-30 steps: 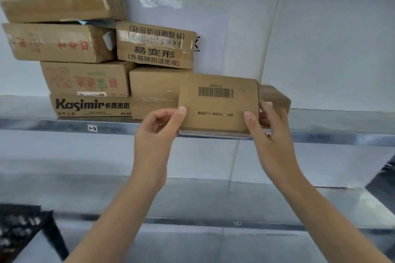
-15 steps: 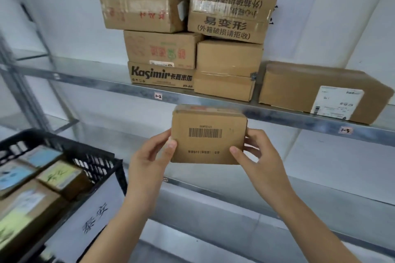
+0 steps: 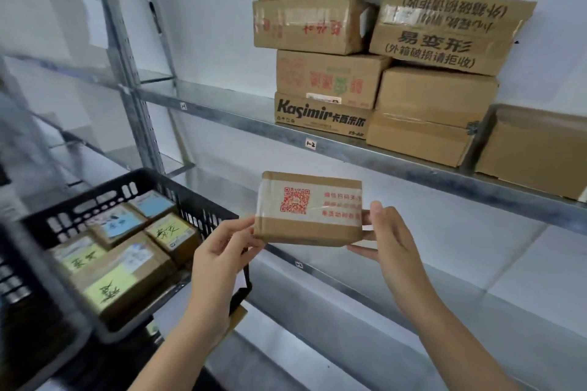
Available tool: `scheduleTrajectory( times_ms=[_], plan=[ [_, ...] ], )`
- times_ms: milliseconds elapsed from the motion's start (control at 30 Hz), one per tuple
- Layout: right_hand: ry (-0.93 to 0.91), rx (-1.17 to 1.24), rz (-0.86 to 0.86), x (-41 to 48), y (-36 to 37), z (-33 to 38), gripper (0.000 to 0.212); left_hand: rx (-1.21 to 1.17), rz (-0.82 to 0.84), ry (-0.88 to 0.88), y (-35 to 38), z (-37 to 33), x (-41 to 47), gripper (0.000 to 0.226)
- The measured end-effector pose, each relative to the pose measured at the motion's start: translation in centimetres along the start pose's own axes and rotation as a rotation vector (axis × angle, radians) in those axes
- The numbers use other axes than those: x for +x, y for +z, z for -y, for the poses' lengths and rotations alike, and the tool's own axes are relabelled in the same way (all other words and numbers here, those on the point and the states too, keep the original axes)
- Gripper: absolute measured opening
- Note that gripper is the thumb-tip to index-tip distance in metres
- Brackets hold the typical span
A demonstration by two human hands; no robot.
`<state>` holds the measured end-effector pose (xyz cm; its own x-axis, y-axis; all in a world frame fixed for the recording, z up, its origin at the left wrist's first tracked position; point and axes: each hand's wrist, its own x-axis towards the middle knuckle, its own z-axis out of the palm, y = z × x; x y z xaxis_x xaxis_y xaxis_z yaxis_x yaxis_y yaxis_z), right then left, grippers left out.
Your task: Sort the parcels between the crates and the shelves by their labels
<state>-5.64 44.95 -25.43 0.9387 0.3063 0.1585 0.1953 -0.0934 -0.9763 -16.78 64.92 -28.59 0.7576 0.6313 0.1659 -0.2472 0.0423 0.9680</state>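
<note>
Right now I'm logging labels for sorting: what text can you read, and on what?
"Kasimir 卡西米尔": bottom box of the stack.
"易变形 (外箱破损请拒收)": upper right box.
"1-2": shelf tag.
Red QR code and red print on the parcel held by the left hand and right hand: too blurred.
Handwriting on crate parcels: unreadable.

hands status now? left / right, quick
Left hand: closed on the left end of the small parcel.
Right hand: closed on the right end of the same parcel, held in front of the shelves.
</note>
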Motion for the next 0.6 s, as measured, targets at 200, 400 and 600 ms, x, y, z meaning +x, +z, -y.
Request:
scheduleTrajectory(
  times_ms=[200, 400, 600],
  plan=[
    [0.195, 0.123, 0.105, 0.2, 1.6, -3.6, 0.049, 0.067, -0.124, -0.158, -1.7, 4.1, -0.9, 0.024],
    [0.237, 0.141, 0.168, 0.8, 2.5, -4.5, 0.050, 0.108, -0.134, -0.133, -2.0, 4.7, -0.6, 0.022],
    [0.126, 0.198, 0.215, 0.7, 3.9, -5.0, 0.022, 0.096, -0.102, -0.192, -2.4, 3.9, -0.5, 0.026]
  ],
)
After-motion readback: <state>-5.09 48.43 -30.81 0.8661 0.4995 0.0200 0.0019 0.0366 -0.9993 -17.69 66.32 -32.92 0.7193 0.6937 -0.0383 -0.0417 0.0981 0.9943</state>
